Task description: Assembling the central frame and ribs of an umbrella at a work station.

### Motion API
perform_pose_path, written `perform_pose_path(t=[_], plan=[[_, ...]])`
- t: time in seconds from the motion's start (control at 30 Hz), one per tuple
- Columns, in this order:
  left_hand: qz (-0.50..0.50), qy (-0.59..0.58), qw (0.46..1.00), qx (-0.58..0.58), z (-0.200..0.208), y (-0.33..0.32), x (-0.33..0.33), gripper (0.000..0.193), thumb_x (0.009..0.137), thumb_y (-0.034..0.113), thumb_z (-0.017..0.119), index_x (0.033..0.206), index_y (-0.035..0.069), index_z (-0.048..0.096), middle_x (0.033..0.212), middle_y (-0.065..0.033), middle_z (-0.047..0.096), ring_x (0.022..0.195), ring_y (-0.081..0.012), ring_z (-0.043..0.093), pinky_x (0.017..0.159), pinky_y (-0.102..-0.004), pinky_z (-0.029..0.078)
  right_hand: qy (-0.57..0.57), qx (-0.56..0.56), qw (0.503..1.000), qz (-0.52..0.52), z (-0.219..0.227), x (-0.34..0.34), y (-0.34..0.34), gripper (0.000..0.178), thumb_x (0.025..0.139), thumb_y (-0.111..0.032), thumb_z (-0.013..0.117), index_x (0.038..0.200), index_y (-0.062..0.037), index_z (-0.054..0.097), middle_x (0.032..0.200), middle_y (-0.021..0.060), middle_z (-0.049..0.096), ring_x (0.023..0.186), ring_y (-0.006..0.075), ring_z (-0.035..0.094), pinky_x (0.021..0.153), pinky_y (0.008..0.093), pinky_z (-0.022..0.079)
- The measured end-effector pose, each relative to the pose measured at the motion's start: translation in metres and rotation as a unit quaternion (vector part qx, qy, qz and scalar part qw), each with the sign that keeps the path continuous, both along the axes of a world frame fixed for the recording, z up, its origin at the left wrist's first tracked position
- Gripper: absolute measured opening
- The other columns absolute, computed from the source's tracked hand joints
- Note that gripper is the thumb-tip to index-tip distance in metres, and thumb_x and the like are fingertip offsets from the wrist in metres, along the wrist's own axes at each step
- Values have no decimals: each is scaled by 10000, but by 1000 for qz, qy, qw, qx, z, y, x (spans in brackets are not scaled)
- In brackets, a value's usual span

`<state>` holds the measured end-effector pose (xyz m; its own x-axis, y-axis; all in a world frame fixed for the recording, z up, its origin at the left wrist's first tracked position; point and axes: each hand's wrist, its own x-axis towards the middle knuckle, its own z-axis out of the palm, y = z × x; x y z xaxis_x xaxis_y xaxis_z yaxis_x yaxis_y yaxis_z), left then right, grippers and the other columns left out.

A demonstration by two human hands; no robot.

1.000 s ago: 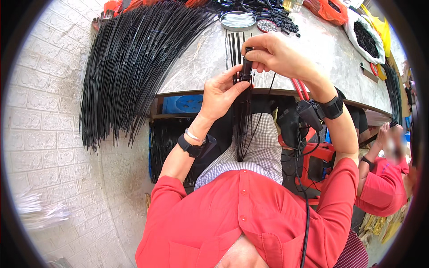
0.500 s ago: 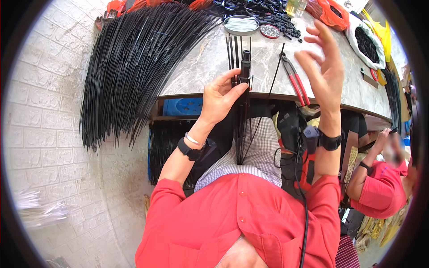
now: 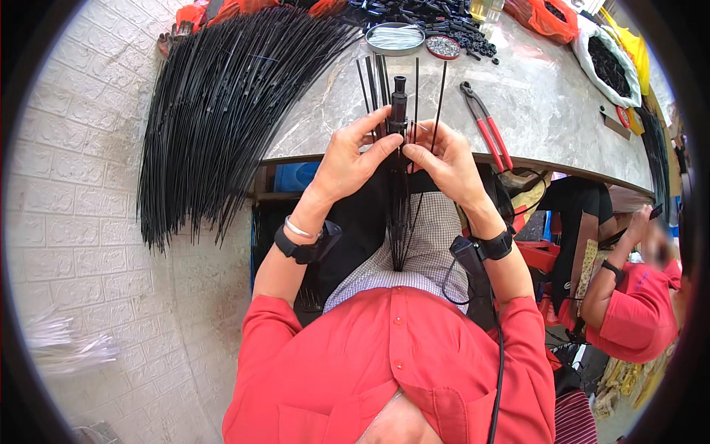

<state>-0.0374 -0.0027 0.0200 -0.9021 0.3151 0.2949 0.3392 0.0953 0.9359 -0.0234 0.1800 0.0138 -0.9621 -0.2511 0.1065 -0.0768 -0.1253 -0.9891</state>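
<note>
A black umbrella frame (image 3: pixel 399 103) stands up from my lap at the table's near edge, with several thin black ribs (image 3: pixel 381 78) around its shaft. My left hand (image 3: pixel 349 159) is closed on the frame, thumb and fingers around the collar below its top. From the other side my right hand (image 3: pixel 450 166) pinches close to the same collar, thumb against the shaft and fingers among the ribs on that side. Its fingertips are partly hidden. One loose-looking rib (image 3: pixel 441 92) leans to the right above this hand.
Red-handled pliers (image 3: pixel 487 126) lie on the marble-patterned table (image 3: pixel 540 111). A large bundle of black rods (image 3: pixel 222 126) hangs over the left edge. Behind are a tin of white sticks (image 3: pixel 396 37), a dish of small metal parts (image 3: pixel 442 47) and filled bags (image 3: pixel 606 63). A co-worker (image 3: pixel 636 303) sits at right.
My right hand has come down and left from its raised, open position over the table to the frame's collar. The right-hand rib now stands steeper; my left hand keeps its hold.
</note>
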Motion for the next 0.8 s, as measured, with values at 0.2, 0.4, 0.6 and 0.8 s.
perform_pose_path(t=[0.2,0.4,0.6,0.8], plan=[[-31,-62,997,33,7,-6,-1,401,865,81,629,1220,-62,509,986,-72,625,877,-113,588,759,-257,500,-18,4,1000,7,1,2,1,128,816,-59,664,871,2,566,767,9,586,660,51,558,597,205,485],[-90,-35,992,78,0,-10,-2,380,894,69,580,1246,-45,491,1104,-79,586,987,-137,555,891,-282,434,-28,-31,999,14,8,5,2,138,805,-85,696,880,-13,604,767,-2,602,683,47,569,603,203,491],[-107,-11,991,82,4,-7,-1,371,896,68,573,1246,-32,498,1151,-102,592,1023,-137,562,895,-277,454,-11,-53,998,-15,4,7,2,159,811,-86,704,926,8,647,808,27,642,712,70,603,637,218,529],[-97,-30,991,90,-1,-6,1,369,904,122,585,1228,-40,515,1150,-102,595,1019,-152,568,914,-301,446,-15,-59,998,-25,5,9,3,156,810,-68,699,928,23,653,801,42,647,714,86,611,643,236,543]])
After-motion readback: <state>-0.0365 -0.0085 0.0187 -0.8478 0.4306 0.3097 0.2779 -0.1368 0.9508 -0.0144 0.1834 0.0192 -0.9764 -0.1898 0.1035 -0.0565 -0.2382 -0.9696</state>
